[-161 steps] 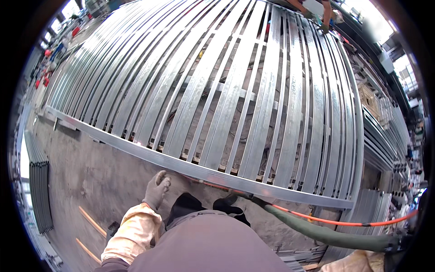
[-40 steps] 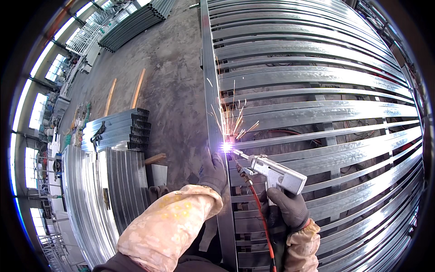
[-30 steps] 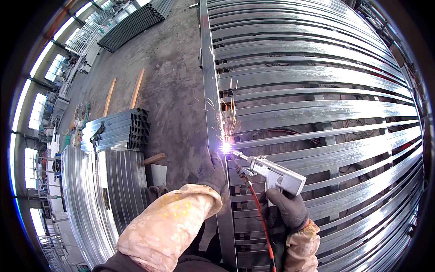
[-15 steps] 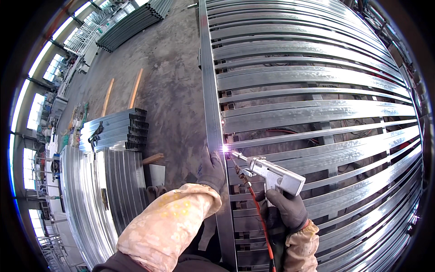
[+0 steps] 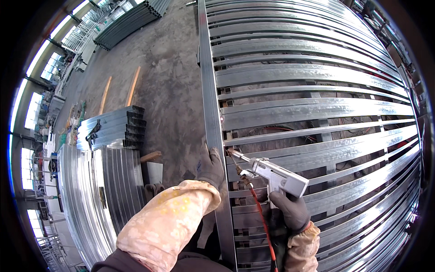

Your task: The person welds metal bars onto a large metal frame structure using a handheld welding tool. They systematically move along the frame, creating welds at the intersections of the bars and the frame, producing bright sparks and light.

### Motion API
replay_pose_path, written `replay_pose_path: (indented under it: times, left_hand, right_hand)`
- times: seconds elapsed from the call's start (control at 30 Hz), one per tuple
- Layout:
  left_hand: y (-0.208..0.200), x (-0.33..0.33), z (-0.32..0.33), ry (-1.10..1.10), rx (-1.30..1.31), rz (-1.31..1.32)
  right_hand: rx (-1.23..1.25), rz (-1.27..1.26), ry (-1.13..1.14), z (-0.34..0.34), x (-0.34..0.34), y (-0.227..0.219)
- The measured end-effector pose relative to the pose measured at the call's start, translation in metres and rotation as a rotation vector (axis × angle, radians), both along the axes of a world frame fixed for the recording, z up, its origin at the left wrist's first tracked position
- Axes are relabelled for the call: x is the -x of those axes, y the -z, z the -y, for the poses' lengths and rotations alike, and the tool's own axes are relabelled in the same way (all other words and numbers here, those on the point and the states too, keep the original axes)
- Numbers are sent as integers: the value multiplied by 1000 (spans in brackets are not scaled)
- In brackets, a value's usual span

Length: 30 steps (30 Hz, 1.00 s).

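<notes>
My right hand [image 5: 292, 211], in a dark glove, is closed round the grip of a silver pistol-shaped welding gun [image 5: 283, 177]. An orange-red hose [image 5: 263, 222] runs from a fitting below its nozzle down past my hand. The copper-coloured tip points at the joint between a long steel side beam [image 5: 212, 104] and the cross bars; no arc glows there. My gloved left hand [image 5: 211, 167] lies against the beam's left edge, just left of the tip, fingers stretched out along it. The undersides of those fingers are hidden.
Many parallel galvanized cross bars [image 5: 312, 75] extend to the right, with cables on the floor beneath. Left of the frame stand bundled steel profiles [image 5: 111, 129] and a stack of long bright sections [image 5: 74, 195]. Two wooden strips [image 5: 133, 86] lie on the concrete floor [image 5: 170, 77]. More tubes [image 5: 129, 25] are piled farther back.
The bright welding arc at the joint has gone out. The gun has shifted slightly right and down, its tip a little away from the beam. My left hand stays at the beam's edge.
</notes>
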<state>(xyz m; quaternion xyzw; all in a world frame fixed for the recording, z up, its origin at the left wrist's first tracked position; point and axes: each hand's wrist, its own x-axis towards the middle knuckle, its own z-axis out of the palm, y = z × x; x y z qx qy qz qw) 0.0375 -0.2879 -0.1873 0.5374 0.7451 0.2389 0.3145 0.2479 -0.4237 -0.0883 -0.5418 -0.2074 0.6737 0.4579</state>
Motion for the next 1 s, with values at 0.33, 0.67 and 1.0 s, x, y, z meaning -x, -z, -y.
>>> replay_pose_path:
  times: [0.33, 0.67, 1.0]
  left_hand:
    - [5, 5, -1, 10, 10, -35]
    - [3, 3, -1, -5, 18, -1]
    - [3, 4, -1, 40, 29, 11]
  right_hand:
    - [110, -24, 100, 45, -21, -12]
    - [78, -49, 33, 33, -4, -9]
    - [54, -79, -31, 18, 5, 8]
